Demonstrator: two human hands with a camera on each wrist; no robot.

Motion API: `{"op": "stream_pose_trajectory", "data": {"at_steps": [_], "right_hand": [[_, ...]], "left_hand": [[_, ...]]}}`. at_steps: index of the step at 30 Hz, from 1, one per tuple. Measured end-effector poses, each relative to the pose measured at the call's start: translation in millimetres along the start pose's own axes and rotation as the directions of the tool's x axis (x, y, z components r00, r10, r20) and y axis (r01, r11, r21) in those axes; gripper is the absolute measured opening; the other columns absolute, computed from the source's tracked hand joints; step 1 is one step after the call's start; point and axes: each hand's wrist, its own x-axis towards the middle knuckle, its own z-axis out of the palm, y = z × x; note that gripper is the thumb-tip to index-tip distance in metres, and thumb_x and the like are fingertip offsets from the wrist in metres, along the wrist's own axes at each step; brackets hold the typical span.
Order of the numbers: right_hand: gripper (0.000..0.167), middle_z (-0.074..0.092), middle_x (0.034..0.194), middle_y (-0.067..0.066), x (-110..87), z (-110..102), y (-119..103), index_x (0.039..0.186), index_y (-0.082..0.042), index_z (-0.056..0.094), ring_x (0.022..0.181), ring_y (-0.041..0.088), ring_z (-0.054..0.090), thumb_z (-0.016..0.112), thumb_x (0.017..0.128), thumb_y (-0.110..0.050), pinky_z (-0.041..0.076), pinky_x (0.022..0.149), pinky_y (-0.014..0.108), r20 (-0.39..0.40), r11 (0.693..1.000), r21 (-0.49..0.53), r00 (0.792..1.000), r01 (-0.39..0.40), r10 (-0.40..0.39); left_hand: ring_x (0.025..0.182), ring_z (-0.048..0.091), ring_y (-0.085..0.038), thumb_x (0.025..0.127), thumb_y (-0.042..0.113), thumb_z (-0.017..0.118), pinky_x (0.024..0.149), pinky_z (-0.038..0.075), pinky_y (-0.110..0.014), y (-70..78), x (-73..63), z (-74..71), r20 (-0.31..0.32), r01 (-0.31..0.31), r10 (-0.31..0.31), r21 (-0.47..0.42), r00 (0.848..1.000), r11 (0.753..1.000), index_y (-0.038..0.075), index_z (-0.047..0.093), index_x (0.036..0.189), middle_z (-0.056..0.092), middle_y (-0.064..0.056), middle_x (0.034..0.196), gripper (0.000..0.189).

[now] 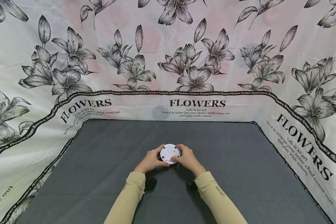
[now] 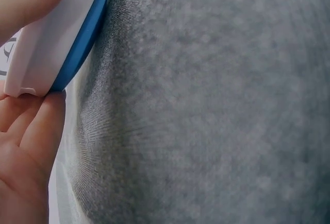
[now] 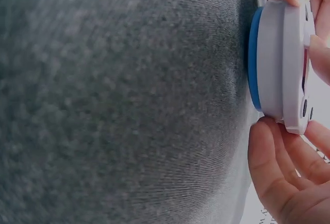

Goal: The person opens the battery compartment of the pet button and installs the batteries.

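A round white plastic device (image 1: 170, 153) is held between both hands over the grey cloth. Its flat back faces up, with a patch of small holes and several dark round feet. In the right wrist view a blue face (image 3: 254, 62) shows on its lower side, close to the cloth. My left hand (image 1: 150, 160) grips the left edge, thumb at the near rim and fingers at the far side. My right hand (image 1: 189, 160) holds the right edge, its thumb pressing on the back near a small panel. A reddish strip shows under that thumb in the right wrist view.
Dark grey cloth (image 1: 106, 174) covers the work surface. Two black wrist-worn pieces (image 1: 151, 183) show beside the cuffs. White fabric with printed flowers and lettering (image 1: 196, 107) rises at the back and along both sides.
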Motion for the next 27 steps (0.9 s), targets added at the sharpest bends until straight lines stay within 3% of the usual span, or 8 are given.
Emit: {"op": "stream_pose_trajectory", "data": {"at_steps": [12, 19, 22, 27], "right_hand": [[0.058, 0.057, 0.105, 0.014, 3.2, -0.3, -3.7, 0.117, 0.005, 0.052, 0.092, 0.026, 0.054, 0.082, 0.071, -0.014, 0.044, 0.080, 0.041, -0.008, 1.000, -0.016, 1.000, -0.007, 0.007], [0.074, 0.058, 0.109, 0.020, 0.1, -1.6, 0.0, 0.128, 0.010, 0.043, 0.097, 0.029, 0.056, 0.081, 0.073, -0.021, 0.045, 0.080, 0.043, 0.029, 0.998, 0.032, 0.998, -0.059, 0.058], [0.067, 0.060, 0.100, 0.015, 0.4, -3.4, 3.8, 0.123, 0.009, 0.049, 0.088, 0.025, 0.057, 0.079, 0.074, -0.026, 0.047, 0.074, 0.039, 0.059, 0.997, 0.014, 0.995, -0.081, 0.080], [0.055, 0.059, 0.081, 0.007, 1.3, -5.5, 8.9, 0.114, 0.007, 0.055, 0.064, 0.017, 0.056, 0.077, 0.077, -0.027, 0.047, 0.057, 0.031, 0.110, 0.994, 0.022, 0.988, -0.109, 0.106]], "left_hand": [[0.114, 0.051, -0.020, 0.072, 0.026, 0.081, 0.089, 0.044, -0.036, 3.0, 0.3, -2.5, 0.010, 0.024, -0.024, 0.038, 1.000, 0.999, -0.002, 0.026, 0.144, 0.046, -0.015, 0.134, 0.095], [0.124, 0.042, -0.025, 0.071, 0.018, 0.082, 0.093, 0.040, -0.036, 2.0, -1.3, -1.5, 0.010, 0.047, -0.046, -0.075, 0.999, 0.996, -0.005, 0.022, 0.144, 0.036, -0.020, 0.141, 0.098], [0.125, 0.041, -0.028, 0.069, 0.018, 0.083, 0.095, 0.039, -0.037, 1.6, -1.7, -1.6, -0.004, 0.065, -0.066, -0.114, 0.998, 0.991, -0.004, 0.028, 0.140, 0.038, -0.022, 0.139, 0.092], [0.118, 0.049, -0.028, 0.068, 0.024, 0.084, 0.092, 0.042, -0.036, -1.4, -1.6, -1.0, -0.027, 0.077, -0.079, -0.087, 0.996, 0.993, -0.001, 0.047, 0.128, 0.051, -0.016, 0.126, 0.074]]}}
